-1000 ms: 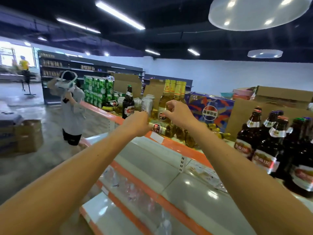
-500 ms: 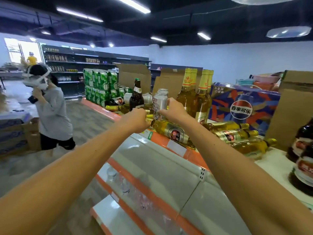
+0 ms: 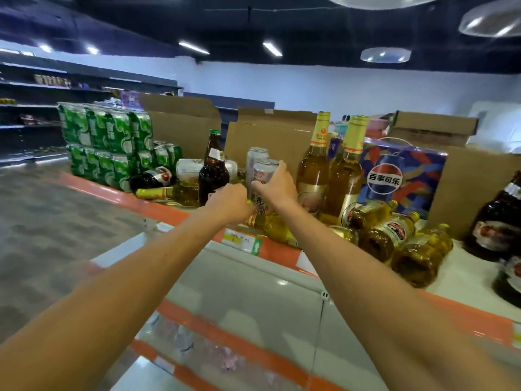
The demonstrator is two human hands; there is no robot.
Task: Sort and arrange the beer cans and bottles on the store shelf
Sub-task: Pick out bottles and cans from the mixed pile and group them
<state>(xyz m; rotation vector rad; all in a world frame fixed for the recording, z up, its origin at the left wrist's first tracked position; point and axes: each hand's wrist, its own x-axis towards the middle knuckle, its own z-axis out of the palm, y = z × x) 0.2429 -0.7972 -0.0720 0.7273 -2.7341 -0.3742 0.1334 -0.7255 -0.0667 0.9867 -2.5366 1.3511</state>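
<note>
My right hand is closed around a silver beer can standing upright on the top shelf; a second silver can stands just behind it. My left hand is a fist at the neck end of a golden bottle lying on its side at the shelf edge, with a yellow cap tip showing at the fingers. A brown bottle stands just left of the hands. Two tall golden bottles stand upright to the right.
Stacked green can packs fill the far left of the shelf, with lying bottles and cans beside them. Several golden bottles lie at the right, with dark bottles beyond. Cardboard boxes and a blue cola box line the back. Lower shelves lie below.
The view has swung left and closer to the shelf. My right hand has moved from the golden bottles onto the silver can and closed on it. The left hand has stayed at the lying bottle's neck.
</note>
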